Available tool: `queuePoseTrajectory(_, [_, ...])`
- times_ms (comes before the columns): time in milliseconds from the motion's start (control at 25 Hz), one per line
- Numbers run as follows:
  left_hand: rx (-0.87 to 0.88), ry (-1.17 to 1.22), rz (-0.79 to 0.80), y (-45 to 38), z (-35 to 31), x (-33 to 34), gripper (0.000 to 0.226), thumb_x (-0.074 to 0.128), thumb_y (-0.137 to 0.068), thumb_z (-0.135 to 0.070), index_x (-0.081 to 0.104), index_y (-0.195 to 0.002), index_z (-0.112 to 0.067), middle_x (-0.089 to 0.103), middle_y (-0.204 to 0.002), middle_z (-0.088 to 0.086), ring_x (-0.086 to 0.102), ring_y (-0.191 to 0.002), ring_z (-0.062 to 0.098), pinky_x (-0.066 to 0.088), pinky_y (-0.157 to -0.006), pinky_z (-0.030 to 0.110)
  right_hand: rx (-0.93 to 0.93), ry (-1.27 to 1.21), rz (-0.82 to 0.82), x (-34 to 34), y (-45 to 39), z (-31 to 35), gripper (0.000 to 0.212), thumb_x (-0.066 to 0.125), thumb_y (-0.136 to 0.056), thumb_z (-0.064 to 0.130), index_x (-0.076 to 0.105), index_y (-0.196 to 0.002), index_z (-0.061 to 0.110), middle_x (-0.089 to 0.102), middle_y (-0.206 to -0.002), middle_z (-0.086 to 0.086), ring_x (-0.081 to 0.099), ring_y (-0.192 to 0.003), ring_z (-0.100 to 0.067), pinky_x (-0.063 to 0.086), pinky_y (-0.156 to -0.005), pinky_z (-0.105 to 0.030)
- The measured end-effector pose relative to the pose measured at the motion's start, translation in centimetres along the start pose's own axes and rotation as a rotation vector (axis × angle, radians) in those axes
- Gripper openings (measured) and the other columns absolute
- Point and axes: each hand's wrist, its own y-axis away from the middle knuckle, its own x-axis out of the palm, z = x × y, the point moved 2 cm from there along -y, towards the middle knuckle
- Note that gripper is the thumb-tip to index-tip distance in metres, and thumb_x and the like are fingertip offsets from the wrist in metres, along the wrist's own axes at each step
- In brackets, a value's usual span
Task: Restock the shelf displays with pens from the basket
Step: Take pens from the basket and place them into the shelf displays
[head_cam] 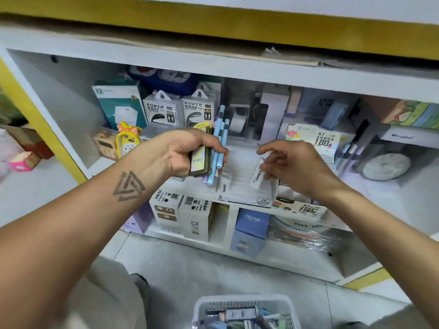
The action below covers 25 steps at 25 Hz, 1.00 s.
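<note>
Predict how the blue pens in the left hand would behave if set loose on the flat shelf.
The blue pens look round and slim, so they would probably roll. They seem stiff and light: the left hand grips several at once, alongside a small packet.

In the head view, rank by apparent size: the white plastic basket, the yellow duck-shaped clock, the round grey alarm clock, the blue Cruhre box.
1. White plastic basket, largest, though nearest the camera and cut off.
2. Blue Cruhre box.
3. Round grey alarm clock and yellow duck-shaped clock look alike; not ranked.
</note>
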Motion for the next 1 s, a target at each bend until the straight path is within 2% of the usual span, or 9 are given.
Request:
queuePoseTrajectory(120, [-0.027,-0.008,-0.015,0.4,0.5,-1.2,0.031,0.064,-0.067,0.007,0.062,-0.096,-0.001,0.069,-0.081,0.016,0.069,-0.065,0.025,0.06,-0.063,0.039,-0.079,0.102,-0.061,2.4,-0.8,-0.1,0.012,0.074,-0.088,0.009,0.071,-0.094,0.019,0.071,-0.077,0.004,0.071,-0.066,-0.008,0.058,-0.071,-0.024])
queuePoseTrajectory(240, [-0.019,-0.051,-0.034,0.4,0.8,-2.4,0.043,0.063,-0.068,0.005,0.06,-0.109,-0.005,0.067,-0.088,0.015,0.067,-0.07,0.024,0.056,-0.076,0.042,-0.114,0.142,-0.119,3.5,-1.8,-0.4,0.01,0.07,-0.091,0.01,0.069,-0.096,0.019,0.07,-0.077,0.008,0.069,-0.066,-0.002,0.055,-0.067,-0.018])
queuePoseTrajectory(440, [-0.022,-0.085,-0.034,0.5,0.8,-2.7,0.032,0.065,-0.065,0.004,0.063,-0.096,-0.002,0.066,-0.084,0.015,0.065,-0.068,0.025,0.055,-0.074,0.04,-0.15,0.191,-0.104,5.2,-2.8,-0.7,0.011,0.069,-0.092,0.012,0.063,-0.095,0.02,0.068,-0.078,0.011,0.068,-0.069,0.003,0.06,-0.068,-0.027])
queuePoseTrajectory(640, [-0.042,-0.128,-0.029,0.2,1.0,-2.7,0.008,0.059,-0.083,0.005,0.064,-0.087,0.0,0.067,-0.075,0.015,0.066,-0.062,0.023,0.059,-0.065,0.034,-0.152,0.193,-0.05,6.2,-3.4,-0.9,0.01,0.07,-0.091,0.013,0.064,-0.093,0.021,0.069,-0.078,0.01,0.069,-0.07,0.002,0.06,-0.068,-0.029])
queuePoseTrajectory(760, [-0.044,-0.136,-0.039,0.1,1.1,-2.7,0.008,0.058,-0.085,0.006,0.064,-0.085,0.001,0.068,-0.07,0.014,0.067,-0.06,0.022,0.059,-0.065,0.033,-0.198,0.258,-0.038,6.2,-3.6,-0.8,0.01,0.071,-0.091,0.013,0.066,-0.088,0.021,0.069,-0.074,0.012,0.067,-0.07,0.004,0.059,-0.067,-0.028])
queuePoseTrajectory(880, [-0.049,-0.139,-0.042,0.2,1.1,-2.7,0.008,0.058,-0.084,0.005,0.064,-0.083,0.001,0.068,-0.069,0.014,0.067,-0.06,0.022,0.058,-0.067,0.034,-0.252,0.323,-0.029,6.0,-3.6,-0.4,0.01,0.071,-0.089,0.01,0.07,-0.086,0.02,0.068,-0.073,0.013,0.063,-0.073,0.012,0.055,-0.066,-0.019])
queuePoseTrajectory(920, [-0.049,-0.136,-0.042,0.2,1.1,-2.7,0.008,0.058,-0.084,0.005,0.064,-0.082,0.001,0.068,-0.07,0.014,0.067,-0.06,0.022,0.058,-0.067,0.034,-0.265,0.331,-0.021,6.0,-3.5,-0.3,0.009,0.072,-0.089,0.009,0.071,-0.087,0.018,0.069,-0.074,0.01,0.063,-0.072,0.01,0.055,-0.067,-0.019])
queuePoseTrajectory(1000, [-0.047,-0.134,-0.043,0.2,1.1,-2.7,0.008,0.059,-0.083,0.006,0.064,-0.082,0.001,0.068,-0.07,0.014,0.067,-0.06,0.022,0.059,-0.066,0.033,-0.268,0.344,0.016,6.2,-3.5,-0.1,0.008,0.07,-0.09,0.008,0.074,-0.091,0.015,0.073,-0.08,0.003,0.066,-0.074,-0.001,0.056,-0.073,-0.029])
